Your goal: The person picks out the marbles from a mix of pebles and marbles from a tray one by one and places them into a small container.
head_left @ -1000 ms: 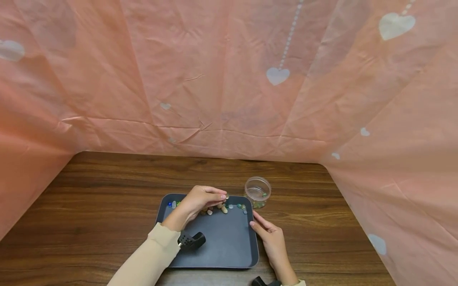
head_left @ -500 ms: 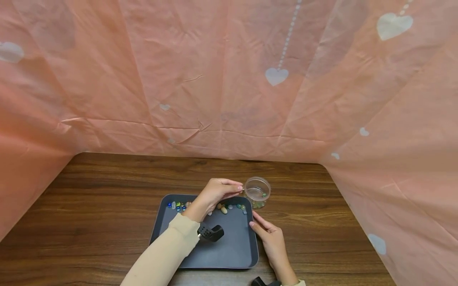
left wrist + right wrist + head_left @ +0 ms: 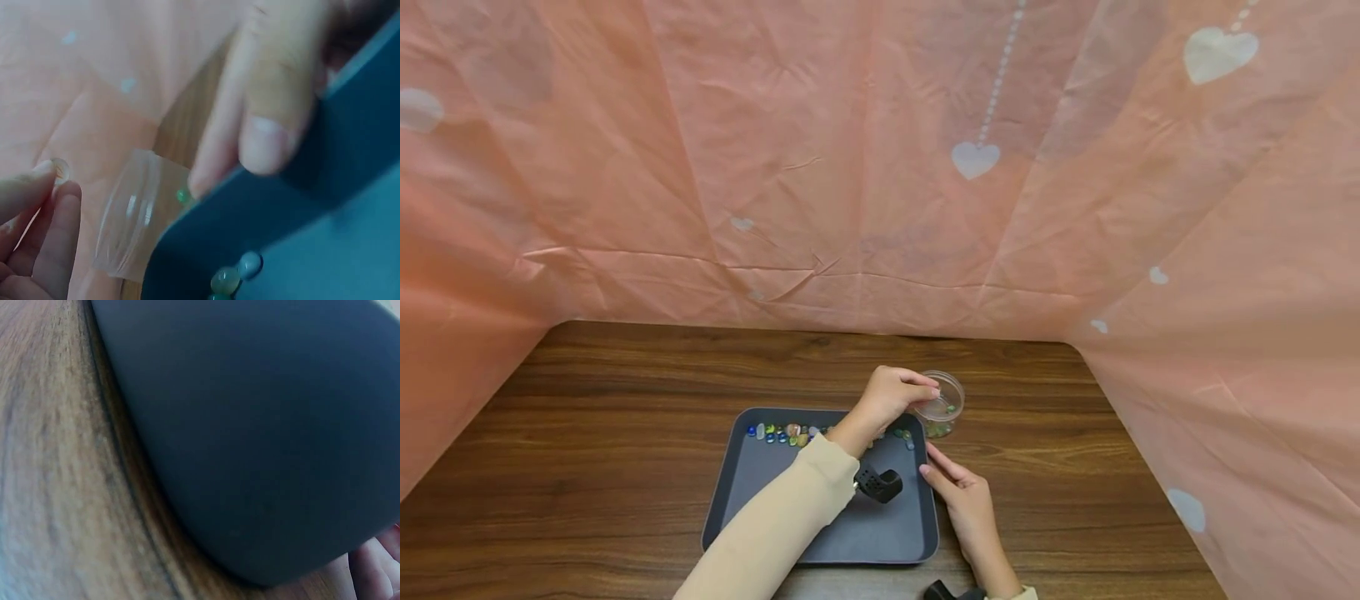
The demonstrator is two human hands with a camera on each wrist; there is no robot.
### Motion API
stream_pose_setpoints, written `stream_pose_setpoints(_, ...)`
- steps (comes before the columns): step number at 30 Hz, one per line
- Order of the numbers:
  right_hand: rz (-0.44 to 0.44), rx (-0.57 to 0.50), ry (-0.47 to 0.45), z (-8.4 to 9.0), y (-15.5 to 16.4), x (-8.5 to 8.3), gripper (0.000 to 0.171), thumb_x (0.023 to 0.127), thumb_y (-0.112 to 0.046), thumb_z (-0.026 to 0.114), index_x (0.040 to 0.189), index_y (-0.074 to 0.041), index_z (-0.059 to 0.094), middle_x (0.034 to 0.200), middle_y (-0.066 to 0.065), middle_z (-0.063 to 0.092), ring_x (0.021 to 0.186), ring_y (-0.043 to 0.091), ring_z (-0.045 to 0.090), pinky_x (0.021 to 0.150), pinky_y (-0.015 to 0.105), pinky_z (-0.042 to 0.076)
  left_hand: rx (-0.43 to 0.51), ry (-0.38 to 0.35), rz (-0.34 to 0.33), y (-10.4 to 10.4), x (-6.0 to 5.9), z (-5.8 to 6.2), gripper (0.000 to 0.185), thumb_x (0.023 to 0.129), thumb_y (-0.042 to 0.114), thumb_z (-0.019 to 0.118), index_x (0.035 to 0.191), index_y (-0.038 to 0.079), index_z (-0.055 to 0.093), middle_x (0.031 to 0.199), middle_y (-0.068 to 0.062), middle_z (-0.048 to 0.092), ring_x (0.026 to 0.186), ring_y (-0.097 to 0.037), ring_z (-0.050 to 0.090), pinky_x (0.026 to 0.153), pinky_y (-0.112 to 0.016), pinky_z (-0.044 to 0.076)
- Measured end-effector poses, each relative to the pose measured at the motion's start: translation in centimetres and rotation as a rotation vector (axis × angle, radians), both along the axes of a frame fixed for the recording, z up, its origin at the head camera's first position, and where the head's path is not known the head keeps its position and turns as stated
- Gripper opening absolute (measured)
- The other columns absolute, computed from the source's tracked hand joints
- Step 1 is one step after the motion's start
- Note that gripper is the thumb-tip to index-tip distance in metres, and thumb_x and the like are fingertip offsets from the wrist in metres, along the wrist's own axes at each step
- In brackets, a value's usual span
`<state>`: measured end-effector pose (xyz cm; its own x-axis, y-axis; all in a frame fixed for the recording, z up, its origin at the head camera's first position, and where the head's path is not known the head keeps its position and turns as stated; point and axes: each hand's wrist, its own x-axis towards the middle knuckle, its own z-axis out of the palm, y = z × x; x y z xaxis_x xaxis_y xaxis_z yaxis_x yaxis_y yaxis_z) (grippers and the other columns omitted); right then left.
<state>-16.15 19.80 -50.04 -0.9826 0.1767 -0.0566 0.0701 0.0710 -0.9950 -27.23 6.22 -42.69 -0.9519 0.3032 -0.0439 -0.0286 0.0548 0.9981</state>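
pink heart-print sheet backdrop | dark wood table

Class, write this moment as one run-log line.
left hand: pinches bead over jar | right hand: touches tray edge

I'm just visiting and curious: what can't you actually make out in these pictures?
- Head view: the left hand covers part of the jar; its contents are too small to count.
- Left wrist view: the bead pinched in the fingertips is blurred.
- Right wrist view: the tray fills the frame; the right hand is cut off by the edge.
- Head view: the beads on the tray are too small to count.
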Motion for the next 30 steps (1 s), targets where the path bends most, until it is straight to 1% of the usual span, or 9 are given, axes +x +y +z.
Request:
stream_pose_setpoints(4,0.012,-0.007,0.002,0.0,-0.2,-0.1,0.039,0.09,-0.013,0.073,0.127,-0.003,0.067,0.131,0.011,0.065,0.111,-0.005,0.062,0.09,0.013,0.049,-0.314,0.22,0.025,0.5,-0.1,0.4,0.009,0.084,0.015,0.08,0.09,0.009,0.081,0.093,-0.006,0.078,0.082,-0.012,0.069,0.065,-0.02,0.051)
stream_pose_setpoints(6,0.014,-0.014,-0.002,0.0,-0.3,-0.1,0.039,0.09,-0.013,0.073,0.127,-0.003,0.067,0.131,0.011,0.065,0.111,-0.004,0.062,0.089,0.014,0.05,-0.428,0.314,0.021,0.8,-0.1,0.6,0.006,0.085,0.014,0.078,0.089,0.011,0.082,0.092,-0.005,0.078,0.082,-0.013,0.069,0.063,-0.018,0.049)
stream_pose_setpoints(8,0.012,-0.02,-0.007,0.0,-0.3,-0.1,0.04,0.09,-0.014,0.073,0.127,-0.003,0.067,0.131,0.011,0.065,0.111,-0.003,0.063,0.089,0.014,0.05,-0.505,0.377,0.007,1.1,0.0,0.8,0.006,0.086,0.012,0.077,0.09,0.01,0.081,0.093,-0.005,0.078,0.083,-0.015,0.07,0.061,-0.018,0.049)
stream_pose_setpoints(12,0.009,-0.016,-0.016,0.0,-0.3,-0.2,0.04,0.09,-0.015,0.073,0.128,-0.004,0.067,0.131,0.01,0.065,0.111,-0.003,0.063,0.088,0.015,0.051,-0.621,0.442,-0.018,1.4,0.3,0.8,0.01,0.089,0.013,0.074,0.095,0.01,0.081,0.097,-0.003,0.078,0.088,-0.014,0.071,0.062,-0.017,0.05)
stream_pose_setpoints(15,0.009,-0.009,-0.02,0.0,-0.4,-0.2,0.04,0.09,-0.016,0.073,0.128,-0.005,0.067,0.131,0.01,0.065,0.11,-0.005,0.063,0.088,0.014,0.05,-0.666,0.454,-0.029,1.6,0.4,0.7,0.011,0.09,0.013,0.073,0.098,0.01,0.08,0.099,-0.002,0.078,0.092,-0.015,0.071,0.067,-0.02,0.053)
stream_pose_setpoints(19,0.007,-0.006,-0.015,0.0,-0.4,-0.2,0.039,0.09,-0.013,0.073,0.127,-0.004,0.067,0.131,0.01,0.065,0.109,-0.006,0.062,0.088,0.014,0.05,-0.665,0.468,-0.032,1.7,0.3,0.7,0.011,0.09,0.012,0.073,0.098,0.009,0.08,0.099,-0.004,0.078,0.093,-0.017,0.071,0.069,-0.022,0.054)
stream_pose_setpoints(26,-0.003,-0.006,-0.01,0.0,0.0,-0.2,0.038,0.09,-0.013,0.072,0.127,-0.003,0.067,0.131,0.011,0.065,0.111,-0.003,0.063,0.087,0.015,0.051,-0.649,0.458,-0.046,2.0,0.3,0.8,0.012,0.09,0.013,0.073,0.099,0.01,0.08,0.099,-0.003,0.078,0.088,-0.014,0.07,0.064,-0.018,0.051)
stream_pose_setpoints(28,-0.005,-0.009,-0.01,0.0,0.0,-0.2,0.038,0.09,-0.013,0.073,0.127,-0.003,0.067,0.131,0.011,0.065,0.111,-0.002,0.063,0.087,0.014,0.051,-0.63,0.452,-0.047,2.0,0.3,0.8,0.011,0.09,0.013,0.074,0.098,0.01,0.08,0.098,-0.003,0.078,0.085,-0.012,0.069,0.062,-0.016,0.049)
stream_pose_setpoints(30,-0.006,-0.01,-0.01,0.0,0.1,-0.1,0.039,0.09,-0.014,0.073,0.127,-0.004,0.067,0.13,0.011,0.065,0.112,-0.002,0.063,0.088,0.014,0.051,-0.594,0.452,-0.039,1.8,0.4,0.9,0.01,0.089,0.013,0.074,0.096,0.011,0.081,0.097,-0.004,0.078,0.077,-0.01,0.066,0.058,-0.016,0.046)
